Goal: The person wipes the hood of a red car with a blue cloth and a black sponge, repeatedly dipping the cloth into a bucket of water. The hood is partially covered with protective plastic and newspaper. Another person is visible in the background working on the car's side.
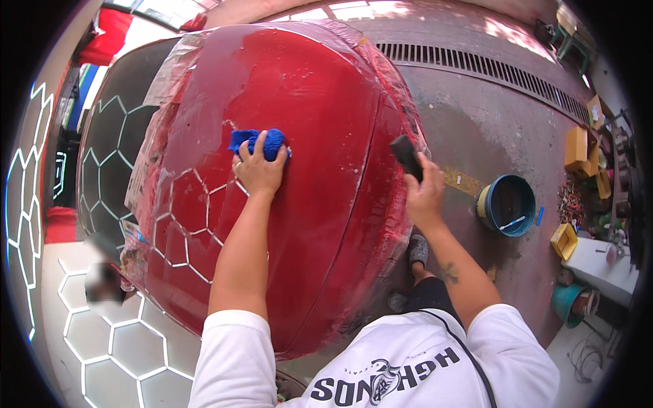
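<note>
Operator: Where are my hands now?

Helper: Your left hand (258, 173) is at the upper middle part of the red panel (306, 197). Its grip is partly closed, with the fingers bent over the blue cloth (272, 143), which lies against the panel. Your right hand (426, 192) is at the panel's right edge, and its grip is closed around a dark block (406, 156). Whether this block touches the panel, I cannot tell.

Operator: How can I do this step well?

Helper: I judge it to be wiping. Please spread the cloth flatter, because a bunched one may leave streaks. Make even, overlapping strokes, and hold the block away from the panel, so that no corner scratches it.

Operator: Is there any writing?

Helper: Yes. On your white shirt (415, 360), at the near side of the panel, there are big dark letters around an emblem, which I do not copy. The masking paper (145, 155) along the panel's left side seems printed, but it is too small to read.
</note>
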`<move>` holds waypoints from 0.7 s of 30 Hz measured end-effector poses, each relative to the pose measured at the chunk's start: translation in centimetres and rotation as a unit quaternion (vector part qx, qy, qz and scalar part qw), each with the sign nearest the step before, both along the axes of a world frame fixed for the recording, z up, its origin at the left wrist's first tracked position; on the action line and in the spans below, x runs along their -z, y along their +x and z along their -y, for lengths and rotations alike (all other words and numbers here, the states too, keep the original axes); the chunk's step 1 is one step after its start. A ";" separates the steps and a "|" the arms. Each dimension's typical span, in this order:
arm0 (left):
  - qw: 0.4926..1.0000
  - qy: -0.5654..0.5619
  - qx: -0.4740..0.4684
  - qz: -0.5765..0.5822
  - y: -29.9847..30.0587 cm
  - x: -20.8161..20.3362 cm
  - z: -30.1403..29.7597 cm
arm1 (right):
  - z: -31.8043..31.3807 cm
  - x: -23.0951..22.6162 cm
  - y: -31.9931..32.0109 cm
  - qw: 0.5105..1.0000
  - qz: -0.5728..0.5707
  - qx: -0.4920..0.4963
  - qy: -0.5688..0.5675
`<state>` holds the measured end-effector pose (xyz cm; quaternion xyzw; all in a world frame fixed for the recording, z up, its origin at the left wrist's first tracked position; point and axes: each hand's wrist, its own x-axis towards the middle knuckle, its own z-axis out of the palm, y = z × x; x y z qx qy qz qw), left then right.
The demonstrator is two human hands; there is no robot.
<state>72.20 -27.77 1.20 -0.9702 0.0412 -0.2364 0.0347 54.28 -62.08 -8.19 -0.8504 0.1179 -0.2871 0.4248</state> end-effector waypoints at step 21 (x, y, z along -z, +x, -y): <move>0.986 -0.120 -0.119 0.001 -52.4 3.8 -20.7 | 18.8 18.7 -56.5 0.868 -0.477 0.122 -0.060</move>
